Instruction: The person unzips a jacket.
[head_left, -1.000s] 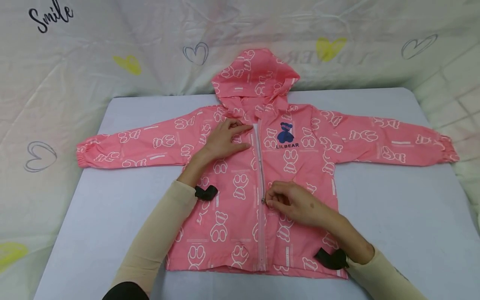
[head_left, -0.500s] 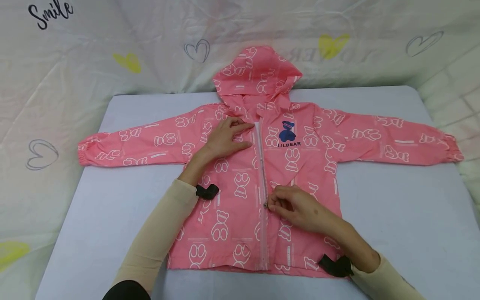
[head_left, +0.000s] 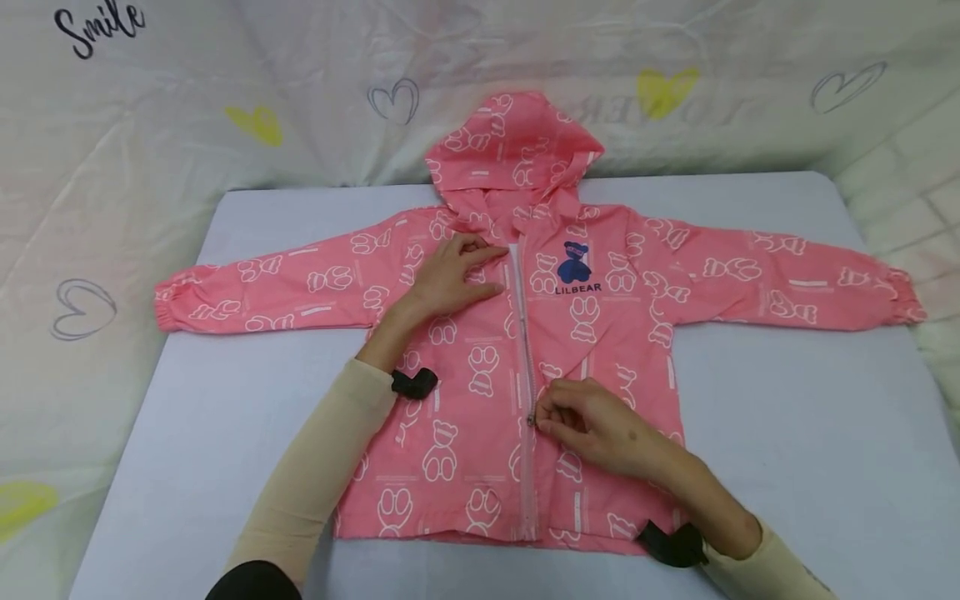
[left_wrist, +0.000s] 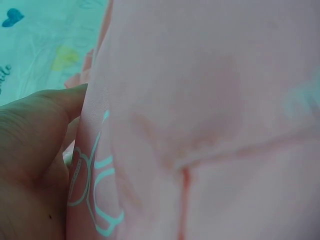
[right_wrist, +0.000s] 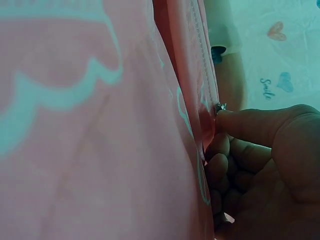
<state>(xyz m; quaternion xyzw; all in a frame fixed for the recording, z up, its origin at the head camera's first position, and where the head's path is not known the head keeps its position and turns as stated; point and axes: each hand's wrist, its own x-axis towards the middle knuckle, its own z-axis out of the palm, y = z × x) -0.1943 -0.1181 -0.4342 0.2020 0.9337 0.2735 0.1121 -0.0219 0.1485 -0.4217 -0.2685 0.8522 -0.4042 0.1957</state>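
A pink hooded jacket point(head_left: 465, 433) with white bear outlines lies spread front up, sleeves out to both sides and hood at the top. A blue bear print point(head_left: 574, 265) marks its right chest. Down the middle runs the zipper point(head_left: 522, 325), with a metal slider point(head_left: 531, 421) below mid-length. My right hand point(head_left: 600, 427) pinches the zipper's pull between thumb and curled fingers; the right wrist view shows the thumb point(right_wrist: 255, 125) right at the slider. My left hand point(head_left: 450, 279) rests on the jacket beside the zipper's top, fingers and thumb reaching toward it.
The jacket lies on a white table point(head_left: 232, 433). Behind hangs a pale curtain point(head_left: 315, 75) with printed hearts and lettering. Black bands point(head_left: 672, 546) sit at both wrists, and the sleeve cuffs point(head_left: 907, 296) reach near the table's side edges.
My right hand has moved down the jacket front, bringing the zipper slider lower. My left hand stays in place near the collar. The whole view has shifted slightly.
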